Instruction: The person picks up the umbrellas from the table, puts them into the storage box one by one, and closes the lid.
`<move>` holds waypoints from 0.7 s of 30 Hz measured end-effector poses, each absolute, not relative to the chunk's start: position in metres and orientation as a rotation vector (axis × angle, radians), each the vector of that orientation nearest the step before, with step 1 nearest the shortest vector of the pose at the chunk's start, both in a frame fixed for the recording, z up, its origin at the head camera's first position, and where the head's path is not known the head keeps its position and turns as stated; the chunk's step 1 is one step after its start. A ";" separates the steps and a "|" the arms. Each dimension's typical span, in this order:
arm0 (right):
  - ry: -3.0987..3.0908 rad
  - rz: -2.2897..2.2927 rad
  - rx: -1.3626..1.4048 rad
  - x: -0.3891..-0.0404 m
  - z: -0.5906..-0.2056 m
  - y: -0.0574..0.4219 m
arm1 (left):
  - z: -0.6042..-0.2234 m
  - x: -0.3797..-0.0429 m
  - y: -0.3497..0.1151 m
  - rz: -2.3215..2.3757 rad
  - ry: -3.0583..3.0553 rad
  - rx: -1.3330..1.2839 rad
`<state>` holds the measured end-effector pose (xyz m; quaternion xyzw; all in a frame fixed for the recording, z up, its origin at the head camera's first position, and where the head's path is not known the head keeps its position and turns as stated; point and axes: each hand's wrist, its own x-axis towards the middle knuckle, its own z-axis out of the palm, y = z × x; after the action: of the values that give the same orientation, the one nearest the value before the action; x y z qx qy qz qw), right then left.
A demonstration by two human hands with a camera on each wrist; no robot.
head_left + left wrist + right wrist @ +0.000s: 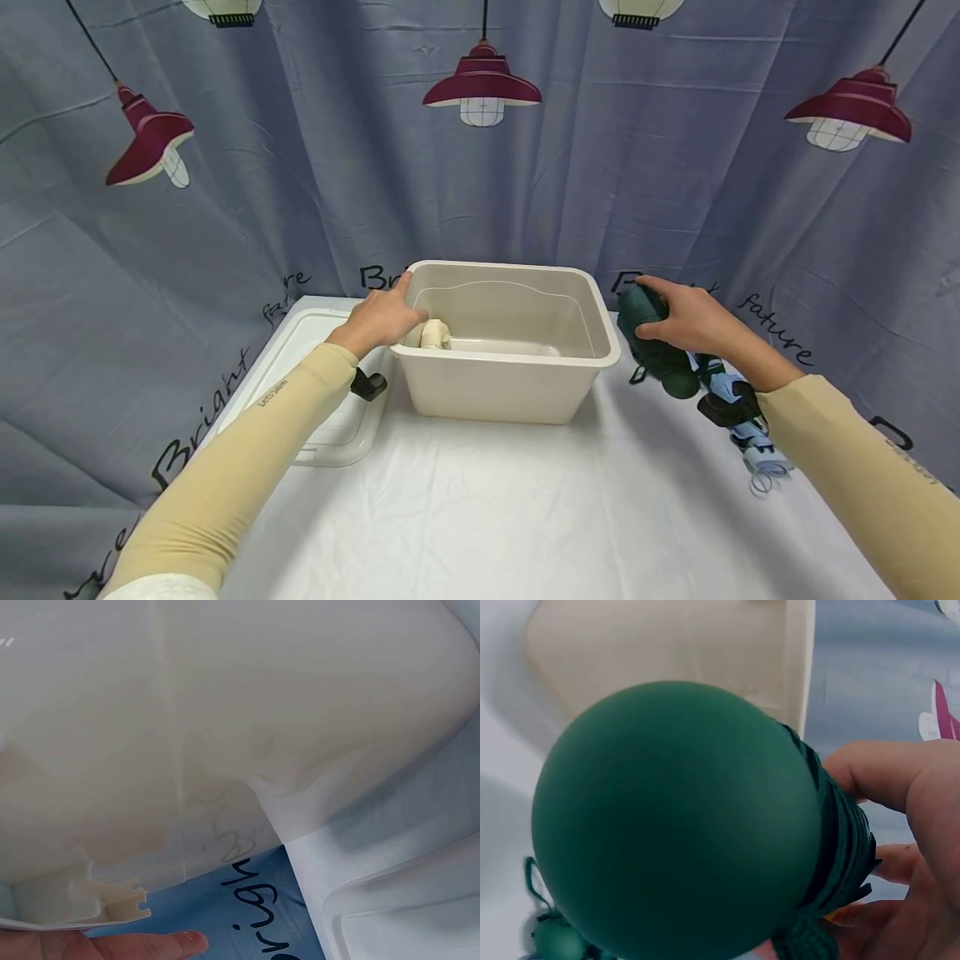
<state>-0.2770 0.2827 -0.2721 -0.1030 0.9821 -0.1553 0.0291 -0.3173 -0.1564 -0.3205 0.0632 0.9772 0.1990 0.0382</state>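
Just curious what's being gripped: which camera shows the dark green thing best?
The right wrist view: the dark green thing fills much of it, showing a smooth round end and wrapped strands. The head view shows it smaller, partly covered by the right hand; the left wrist view doesn't show it.

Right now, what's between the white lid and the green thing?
The beige bin stands between the white lid and the green thing, as the head view shows.

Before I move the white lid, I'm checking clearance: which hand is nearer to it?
Left. The left hand is at the near side of the bin, by the lid; the right hand is beyond it, on the green bundle.
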 end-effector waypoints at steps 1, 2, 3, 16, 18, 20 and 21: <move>3.031 -0.484 -0.314 -0.277 -0.270 0.281 | -0.321 -0.318 -0.156 0.611 3.001 0.192; 3.034 -0.486 -0.310 -0.278 -0.268 0.279 | -0.321 -0.318 -0.156 0.611 3.004 0.190; 3.036 -0.494 -0.305 -0.278 -0.266 0.278 | -0.321 -0.318 -0.156 0.610 3.006 0.187; 3.058 -0.530 -0.346 -0.285 -0.249 0.252 | -0.321 -0.318 -0.156 0.607 3.000 0.177; 3.059 -0.528 -0.356 -0.287 -0.247 0.248 | -0.321 -0.318 -0.156 0.609 3.001 0.179; 3.057 -0.527 -0.371 -0.288 -0.246 0.243 | -0.322 -0.318 -0.156 0.607 3.003 0.179; 3.054 -0.525 -0.378 -0.289 -0.245 0.241 | -0.322 -0.318 -0.156 0.606 3.004 0.178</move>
<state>-0.2891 0.2413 -0.2447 -0.1211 0.9783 -0.1680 0.0097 -0.3179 -0.1561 -0.3219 0.0579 0.9780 0.1973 0.0361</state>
